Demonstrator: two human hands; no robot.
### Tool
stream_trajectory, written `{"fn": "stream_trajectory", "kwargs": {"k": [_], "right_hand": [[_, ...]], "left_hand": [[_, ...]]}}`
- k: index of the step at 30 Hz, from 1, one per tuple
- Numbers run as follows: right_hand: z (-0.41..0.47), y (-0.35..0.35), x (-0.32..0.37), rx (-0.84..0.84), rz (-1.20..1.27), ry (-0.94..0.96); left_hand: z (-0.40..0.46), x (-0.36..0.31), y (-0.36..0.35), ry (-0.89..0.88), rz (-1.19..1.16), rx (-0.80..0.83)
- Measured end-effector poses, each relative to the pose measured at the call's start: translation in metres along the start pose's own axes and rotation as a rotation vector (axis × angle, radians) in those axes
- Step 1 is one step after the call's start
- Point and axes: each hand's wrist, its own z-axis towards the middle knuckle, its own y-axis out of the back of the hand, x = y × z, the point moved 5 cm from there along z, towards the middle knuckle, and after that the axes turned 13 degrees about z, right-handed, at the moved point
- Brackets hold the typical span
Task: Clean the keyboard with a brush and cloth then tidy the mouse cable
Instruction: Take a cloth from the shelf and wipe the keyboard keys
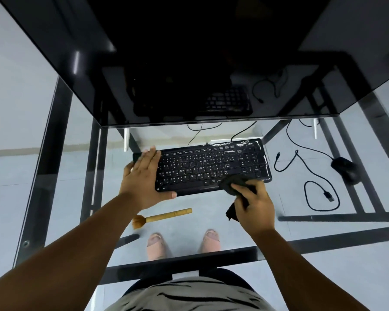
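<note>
A black keyboard point(211, 164) lies on a glass desk point(301, 221). My left hand point(144, 178) grips the keyboard's left end, fingers over the top edge, thumb at the front edge. My right hand point(254, 205) is shut on a black cloth point(233, 186) and presses it on the keyboard's front right corner. A wooden brush point(162, 217) with tan bristles lies on the glass in front of the keyboard, between my arms. A black mouse point(345, 169) sits at the right, and its cable point(312, 167) runs in loose loops between it and the keyboard.
A large dark monitor point(189, 63) hangs over the back of the desk and reflects the keyboard. Black frame bars point(47, 153) run under the glass. My feet point(182, 243) show through the glass below. A USB plug point(329, 196) lies at the cable's end on the right.
</note>
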Motion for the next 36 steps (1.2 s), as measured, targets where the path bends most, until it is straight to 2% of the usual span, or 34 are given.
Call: {"fn": "stream_trajectory", "kwargs": {"k": [6,8,12,15,20,26,28,33,36], "right_hand": [[-0.002,-0.010,0.014,0.223,-0.083,0.158],[-0.002,0.002,-0.003,0.151,-0.071,0.093],[-0.006,0.023,-0.033,-0.111,0.057,-0.112],[-0.001,0.008,-0.015,-0.073,0.088,-0.059],[-0.002,-0.016,0.016,0.222,-0.007,0.177],[-0.002,0.005,-0.013,0.026,0.037,0.014],[0.000,-0.005,0.002,0.083,0.037,0.080],[0.008,-0.038,0.043,0.382,-0.079,0.377],[0.012,-0.029,0.035,0.366,-0.116,0.425]], "left_hand": [[0.008,-0.066,-0.015,-0.177,0.047,-0.018],[0.011,-0.074,-0.020,-0.170,0.059,-0.018],[0.010,-0.075,-0.025,-0.151,0.039,-0.040],[0.009,-0.076,-0.026,-0.149,0.026,-0.056],[0.010,-0.076,-0.028,-0.147,0.022,-0.061],[0.010,-0.068,-0.025,-0.155,0.006,-0.051],[0.006,-0.062,-0.026,-0.129,0.015,-0.057],[-0.003,-0.049,-0.027,-0.099,0.028,-0.037],[-0.007,-0.037,-0.026,-0.071,0.013,-0.027]]}}
